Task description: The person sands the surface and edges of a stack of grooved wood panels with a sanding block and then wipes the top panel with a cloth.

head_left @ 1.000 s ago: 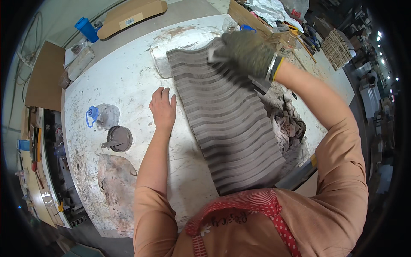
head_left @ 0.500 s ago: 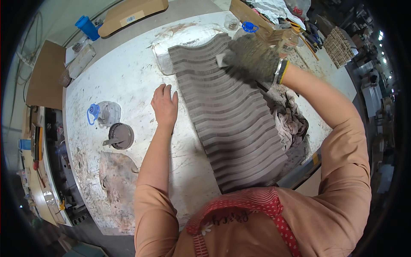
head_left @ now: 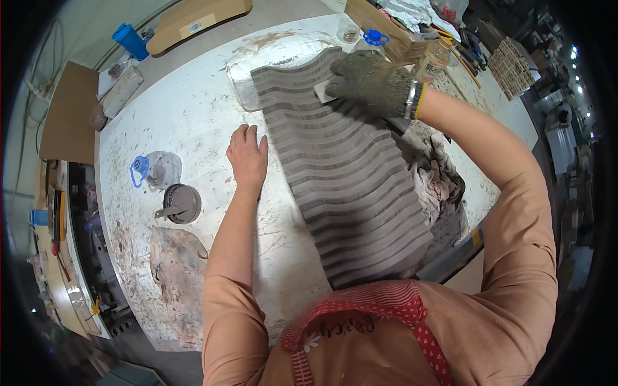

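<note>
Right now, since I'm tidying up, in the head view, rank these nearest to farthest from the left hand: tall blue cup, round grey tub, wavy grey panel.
1. Wavy grey panel, just right of the left hand.
2. Round grey tub, lower left.
3. Tall blue cup, far upper left.

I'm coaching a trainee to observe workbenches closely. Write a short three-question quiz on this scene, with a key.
1. Multiple choice: which hand is gloved? A) left only; B) right only; C) both.
2. True or false: the left hand is holding the round pot.
3. Fill in: the crumpled rag lies to the ___ of the wavy grey panel.

Key:
1. B: the right hand is gloved, and it holds a pale piece.
2. False: it lies on the white table.
3. Right.
</note>
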`<state>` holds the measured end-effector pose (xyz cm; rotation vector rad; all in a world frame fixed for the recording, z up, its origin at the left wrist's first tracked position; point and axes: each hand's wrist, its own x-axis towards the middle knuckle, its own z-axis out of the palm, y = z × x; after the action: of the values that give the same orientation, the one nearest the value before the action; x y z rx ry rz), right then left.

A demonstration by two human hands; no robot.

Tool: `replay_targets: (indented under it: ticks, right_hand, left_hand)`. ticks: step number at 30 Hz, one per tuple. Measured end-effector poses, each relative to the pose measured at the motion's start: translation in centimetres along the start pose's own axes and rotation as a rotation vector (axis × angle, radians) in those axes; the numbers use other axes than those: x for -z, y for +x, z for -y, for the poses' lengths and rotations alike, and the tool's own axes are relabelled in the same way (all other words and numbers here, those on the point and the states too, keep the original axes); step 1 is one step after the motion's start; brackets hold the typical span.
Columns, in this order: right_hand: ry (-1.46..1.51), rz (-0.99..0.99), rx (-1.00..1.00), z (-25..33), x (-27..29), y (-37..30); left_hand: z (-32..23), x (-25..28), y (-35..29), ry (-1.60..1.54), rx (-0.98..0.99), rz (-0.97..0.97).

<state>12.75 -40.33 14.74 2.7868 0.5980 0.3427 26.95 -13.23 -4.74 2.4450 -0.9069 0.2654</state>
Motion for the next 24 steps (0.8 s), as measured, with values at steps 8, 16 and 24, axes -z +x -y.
replay_targets:
  ticks: [8, 16, 24]
  right_hand:
    - [0.042, 0.062, 0.02, 0.4, 1.2, 1.6]
    - [0.048, 0.01, 0.012, 0.3, -1.3, 1.2]
    - [0.128, -0.059, -0.21, 4.4, -1.4, 2.6]
  left_hand:
    - [0.1, 0.1, 0.1, -0.038, -0.009, -0.002]
    - [0.2, -0.1, 0.0, -0.035, -0.017, -0.019]
    - [-0.1, 0.1, 0.0, -0.027, -0.015, -0.02]
